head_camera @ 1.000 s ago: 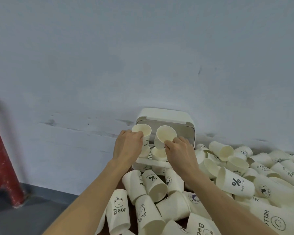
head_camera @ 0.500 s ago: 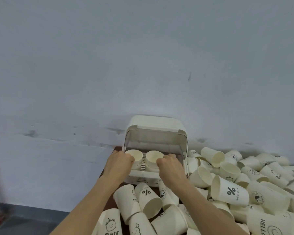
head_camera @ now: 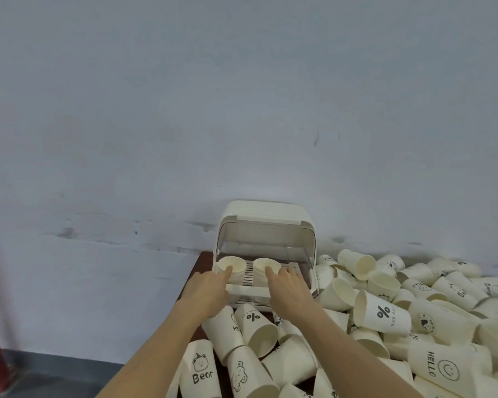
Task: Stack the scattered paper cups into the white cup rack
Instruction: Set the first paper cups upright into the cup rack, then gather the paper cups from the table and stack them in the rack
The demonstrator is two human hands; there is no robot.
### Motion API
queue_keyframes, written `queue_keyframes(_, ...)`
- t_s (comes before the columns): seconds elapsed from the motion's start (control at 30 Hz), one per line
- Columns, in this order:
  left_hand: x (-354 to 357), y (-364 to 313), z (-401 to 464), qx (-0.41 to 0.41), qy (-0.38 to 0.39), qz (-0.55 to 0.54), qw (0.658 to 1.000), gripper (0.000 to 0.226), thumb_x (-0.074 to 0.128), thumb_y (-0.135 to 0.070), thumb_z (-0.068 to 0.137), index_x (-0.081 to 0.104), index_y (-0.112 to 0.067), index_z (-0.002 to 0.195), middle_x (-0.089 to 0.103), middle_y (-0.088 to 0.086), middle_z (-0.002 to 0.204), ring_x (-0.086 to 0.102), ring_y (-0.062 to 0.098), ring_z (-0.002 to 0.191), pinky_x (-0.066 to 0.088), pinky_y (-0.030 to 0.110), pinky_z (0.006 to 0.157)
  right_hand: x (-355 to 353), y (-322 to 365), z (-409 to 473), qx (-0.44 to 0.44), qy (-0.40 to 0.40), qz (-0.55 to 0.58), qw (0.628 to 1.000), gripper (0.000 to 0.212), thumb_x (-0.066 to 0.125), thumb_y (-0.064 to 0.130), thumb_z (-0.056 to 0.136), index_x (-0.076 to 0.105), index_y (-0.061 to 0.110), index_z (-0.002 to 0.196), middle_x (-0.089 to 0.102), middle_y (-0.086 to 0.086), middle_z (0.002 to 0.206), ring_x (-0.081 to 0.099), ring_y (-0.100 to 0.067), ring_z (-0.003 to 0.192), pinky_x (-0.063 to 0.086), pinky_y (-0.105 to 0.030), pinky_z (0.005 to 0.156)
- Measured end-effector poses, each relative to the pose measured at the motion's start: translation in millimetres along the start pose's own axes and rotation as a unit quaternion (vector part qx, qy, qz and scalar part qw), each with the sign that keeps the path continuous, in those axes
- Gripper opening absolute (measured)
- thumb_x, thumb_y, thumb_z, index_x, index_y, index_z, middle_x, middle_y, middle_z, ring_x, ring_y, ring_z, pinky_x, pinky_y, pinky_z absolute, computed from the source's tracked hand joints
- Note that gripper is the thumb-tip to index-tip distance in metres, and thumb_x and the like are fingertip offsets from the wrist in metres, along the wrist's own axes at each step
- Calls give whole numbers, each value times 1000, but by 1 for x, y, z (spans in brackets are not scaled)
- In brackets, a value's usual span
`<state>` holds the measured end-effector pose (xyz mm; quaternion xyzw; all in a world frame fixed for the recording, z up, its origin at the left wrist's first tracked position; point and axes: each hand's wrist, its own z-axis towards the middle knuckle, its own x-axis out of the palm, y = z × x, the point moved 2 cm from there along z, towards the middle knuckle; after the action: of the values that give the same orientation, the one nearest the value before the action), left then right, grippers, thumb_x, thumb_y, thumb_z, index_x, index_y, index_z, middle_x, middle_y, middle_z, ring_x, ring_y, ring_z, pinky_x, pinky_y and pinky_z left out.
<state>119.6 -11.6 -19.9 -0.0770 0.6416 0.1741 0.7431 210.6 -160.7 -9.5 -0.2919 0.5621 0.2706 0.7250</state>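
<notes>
Letting go seems to be where I am now: my left hand (head_camera: pixel 206 291) lies with fingers stretched forward, their tips just touching the near rim of the left cup (head_camera: pixel 232 265) in the white cup rack (head_camera: pixel 263 248), and my right hand (head_camera: pixel 289 291) reaches the same way, fingers straight, tips at the near rim of the right cup (head_camera: pixel 266 266). Neither hand curls round anything. A second ago I held both cups up in front of the rack's open mouth, one pinched in each hand; half a second ago they were going down onto the rack floor with my fingers wrapped at their sides. Now both stand upright, mouths up, side by side on the slatted floor at the front of the rack, under its raised clear cover, and my grip has loosened to a light touch. I judge this pair as placed, so my hands are free for the next ones. Outward from the rack, the scattered paper cups (head_camera: pixel 381 313) lie heaped on the dark surface (head_camera: pixel 203 262) in front of it and well out to its right, most on their sides, some printed with "Bear", "HELLO" or a percent sign. The nearest of them lie directly under my wrists, so the pile is far from cleared.
</notes>
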Motion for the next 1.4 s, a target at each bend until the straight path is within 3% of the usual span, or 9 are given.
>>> queue_keyframes(0.07,0,-1,-6,-2,-5,-1,1000,54,40,-25,97,23,-23,148,62,12,117,56,31,104,34,35,76,-3,3,-7,-2,-11,8,1000,42,49,5,87,41,7,127,54,-17,119,45,-35,113,41,-40,92)
queue_keyframes(0.27,1,1,-20,-25,-34,-36,998,27,42,-21,92,64,-18,108,66,5,108,59,27,98,38,33,77,-14,9,-31,-29,-28,30,999,24,48,7,87,54,6,111,55,-14,111,47,-32,106,39,-37,86)
queue_keyframes(0.47,17,5,-31,-62,-12,-44,997,24,41,-26,92,62,-13,92,63,6,102,56,26,96,38,35,76,-16,13,-53,-50,-13,36,998,7,49,4,81,51,10,82,60,-14,100,48,-29,93,33,-33,74)
queue_keyframes(0.63,27,7,-30,-65,48,-60,995,31,41,-36,94,61,-12,96,61,6,103,55,25,96,41,35,77,-12,10,-56,3,5,81,997,26,48,7,82,32,13,61,41,-4,68,42,-26,80,35,-34,71)
queue_keyframes(0.87,23,12,-34,-71,35,-122,989,23,44,-29,91,57,-16,77,65,7,97,58,27,92,46,36,78,-6,11,-58,12,32,109,993,28,45,6,83,30,14,61,35,-2,65,42,-26,77,34,-34,67)
queue_keyframes(1.03,11,30,-47,-67,3,-147,987,25,48,-27,90,70,-15,94,69,5,100,60,27,93,50,35,82,-8,26,-56,-4,-2,145,989,15,46,13,82,59,9,75,61,-6,82,56,-27,82,40,-33,61)
queue_keyframes(1.13,0,42,-66,-72,-18,-158,985,23,51,-28,90,70,-17,98,69,4,103,61,25,96,50,33,83,-11,48,-57,-40,-4,179,983,23,50,17,82,70,10,90,68,-8,93,61,-27,88,53,-38,72)
queue_keyframes(1.3,-27,58,-111,-81,-53,-180,979,25,51,-27,90,71,-14,86,67,1,88,61,21,83,48,29,73,-15,94,-60,-129,17,151,980,30,47,18,89,65,10,111,65,-12,111,59,-32,103,50,-41,86)
queue_keyframes(1.4,-44,58,-139,-70,-36,-174,982,29,52,-34,91,70,-13,81,63,-2,80,57,15,76,43,26,67,-11,112,-59,-155,40,117,980,26,45,16,90,62,9,107,64,-13,108,59,-32,102,44,-35,75)
